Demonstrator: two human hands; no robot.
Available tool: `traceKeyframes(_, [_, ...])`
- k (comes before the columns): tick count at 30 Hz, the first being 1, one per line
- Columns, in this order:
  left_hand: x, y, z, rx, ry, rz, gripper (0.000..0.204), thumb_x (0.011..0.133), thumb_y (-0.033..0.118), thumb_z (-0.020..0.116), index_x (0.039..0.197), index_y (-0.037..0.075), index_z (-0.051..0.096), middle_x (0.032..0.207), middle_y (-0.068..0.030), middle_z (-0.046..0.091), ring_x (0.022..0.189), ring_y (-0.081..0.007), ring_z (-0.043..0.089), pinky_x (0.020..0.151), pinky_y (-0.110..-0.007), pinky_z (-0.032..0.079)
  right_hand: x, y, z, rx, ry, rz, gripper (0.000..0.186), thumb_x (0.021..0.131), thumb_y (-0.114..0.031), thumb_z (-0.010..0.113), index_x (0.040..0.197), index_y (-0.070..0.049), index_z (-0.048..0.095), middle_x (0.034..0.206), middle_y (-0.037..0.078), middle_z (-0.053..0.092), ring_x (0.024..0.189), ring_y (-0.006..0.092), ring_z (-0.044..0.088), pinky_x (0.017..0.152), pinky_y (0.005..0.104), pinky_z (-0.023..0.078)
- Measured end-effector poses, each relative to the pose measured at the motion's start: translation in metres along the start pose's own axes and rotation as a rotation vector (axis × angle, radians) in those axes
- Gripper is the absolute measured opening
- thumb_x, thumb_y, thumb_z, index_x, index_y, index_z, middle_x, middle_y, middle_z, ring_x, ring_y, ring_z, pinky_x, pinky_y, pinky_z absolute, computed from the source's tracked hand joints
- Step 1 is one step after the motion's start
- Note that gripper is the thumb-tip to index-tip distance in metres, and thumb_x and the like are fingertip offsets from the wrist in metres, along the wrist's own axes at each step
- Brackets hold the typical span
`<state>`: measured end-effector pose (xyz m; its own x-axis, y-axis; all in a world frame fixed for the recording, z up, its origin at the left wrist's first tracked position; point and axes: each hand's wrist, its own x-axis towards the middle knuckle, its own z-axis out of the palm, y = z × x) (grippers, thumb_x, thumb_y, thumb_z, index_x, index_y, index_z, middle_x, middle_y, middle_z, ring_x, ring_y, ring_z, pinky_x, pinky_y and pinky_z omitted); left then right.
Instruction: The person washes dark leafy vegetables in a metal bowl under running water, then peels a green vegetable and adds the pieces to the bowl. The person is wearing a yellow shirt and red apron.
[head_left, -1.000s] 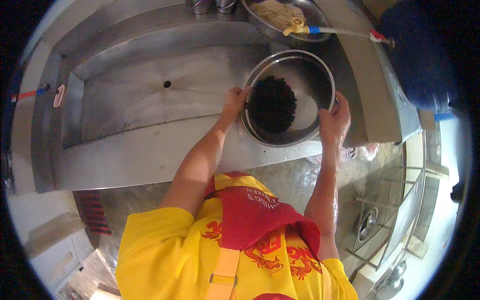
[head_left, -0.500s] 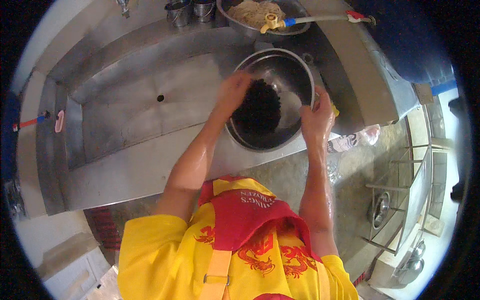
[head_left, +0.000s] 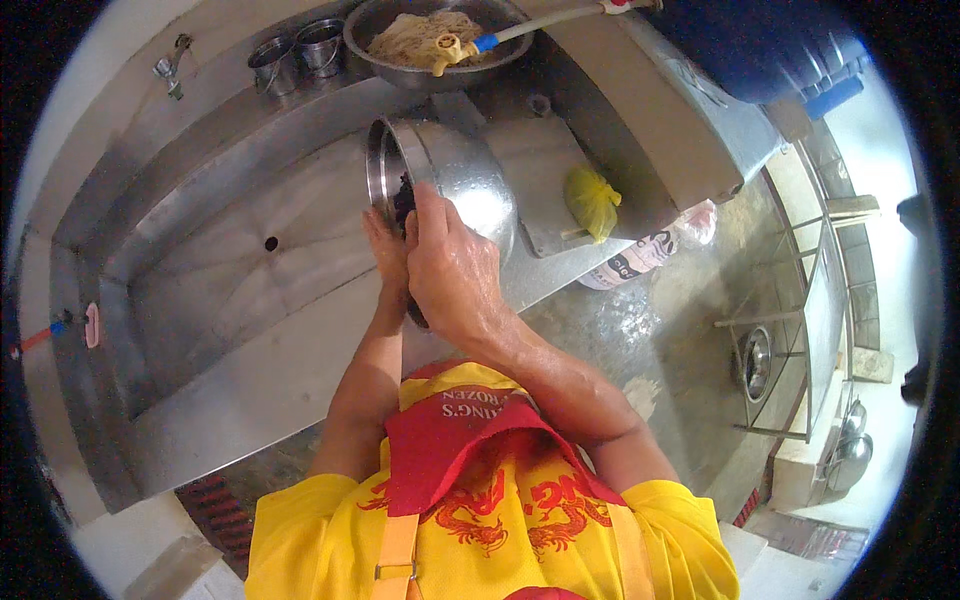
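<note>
A large steel mixing bowl [head_left: 470, 185] is tipped on its side over the sink, its mouth facing left. Inside, some of the black, lumpy mass [head_left: 404, 195] shows; the bowl wall hides the rest. My right hand [head_left: 455, 265] is closed round the near part of the bowl's rim. Just left of it, my left hand [head_left: 385, 250] is at the bowl's mouth with fingers stretched out, partly covered by the right hand. Whether the left palm touches the black mass cannot be seen.
The wide steel sink [head_left: 200, 290] has a drain hole on the left. Behind stand two small metal pails [head_left: 320, 48] and a basin [head_left: 370, 62] of pale, shredded-looking food under a yellow tap [head_left: 452, 50]. A tied yellow bag [head_left: 592, 203] lies right of the bowl.
The bowl has gone from upright to tipped leftward. My right hand has moved left with its rim. My left hand has come out of the bowl's inside to its mouth.
</note>
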<state>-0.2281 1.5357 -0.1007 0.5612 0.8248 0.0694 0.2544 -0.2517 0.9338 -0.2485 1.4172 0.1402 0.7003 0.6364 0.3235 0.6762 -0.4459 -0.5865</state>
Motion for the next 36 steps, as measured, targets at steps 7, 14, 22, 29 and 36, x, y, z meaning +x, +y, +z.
traceKeyframes(7, [-0.009, 0.004, -0.004, -0.212, -0.047, 0.011, 0.08, 0.095, 0.043, 0.055, 0.147, -0.008, 0.023, 0.149, -0.0307, 0.031, 0.137, -0.0451, 0.032, 0.112, -0.047, 0.031, -0.014, -0.024, 0.01, -0.048, -0.107, -0.115, 0.037, 0.09, -0.012, 0.059, 0.123, -0.001, 0.045, 0.1, 0.023, 0.063, 0.084, 0.0446, 0.065, 0.068, 0.0528, 0.051])
traceKeyframes(14, [-0.003, 0.012, -0.008, -0.359, -0.095, -0.01, 0.073, 0.097, 0.037, 0.054, 0.147, -0.007, 0.025, 0.147, -0.0302, 0.034, 0.136, -0.0436, 0.036, 0.111, -0.046, 0.032, -0.006, -0.025, 0.009, -0.045, -0.106, -0.082, 0.044, 0.085, -0.004, 0.056, 0.127, -0.001, 0.044, 0.103, 0.024, 0.063, 0.089, 0.0445, 0.064, 0.073, 0.0526, 0.052])
traceKeyframes(22, [0.007, -0.029, 0.008, -0.198, 0.176, -0.02, 0.059, 0.098, 0.028, 0.053, 0.142, -0.007, 0.035, 0.139, -0.031, 0.043, 0.127, -0.0435, 0.045, 0.105, -0.048, 0.038, 0.027, 0.06, -0.02, 0.022, 0.12, 0.125, 0.056, 0.073, -0.001, 0.061, 0.127, -0.009, 0.055, 0.073, 0.015, 0.056, 0.067, 0.0316, 0.06, 0.065, 0.0431, 0.049])
traceKeyframes(29, [0.036, 0.021, 0.007, 0.247, 0.105, -0.224, 0.033, 0.093, 0.016, 0.054, 0.114, -0.008, 0.06, 0.109, -0.031, 0.063, 0.104, -0.0449, 0.06, 0.092, -0.048, 0.047, 0.044, 0.156, -0.048, 0.171, 0.19, 0.283, 0.056, 0.069, -0.002, 0.065, 0.124, -0.007, 0.061, 0.079, 0.008, 0.065, 0.071, 0.0179, 0.06, 0.066, 0.0351, 0.05])
traceKeyframes(36, [0.068, 0.064, -0.054, 0.019, -0.079, 0.052, 0.023, 0.086, 0.008, 0.059, 0.105, -0.004, 0.063, 0.089, -0.0195, 0.068, 0.084, -0.0309, 0.066, 0.077, -0.04, 0.05, 0.024, 0.269, -0.015, 0.656, 0.346, 0.429, 0.048, 0.07, -0.001, 0.063, 0.118, -0.002, 0.066, 0.093, 0.01, 0.069, 0.088, 0.0184, 0.064, 0.083, 0.0321, 0.05])
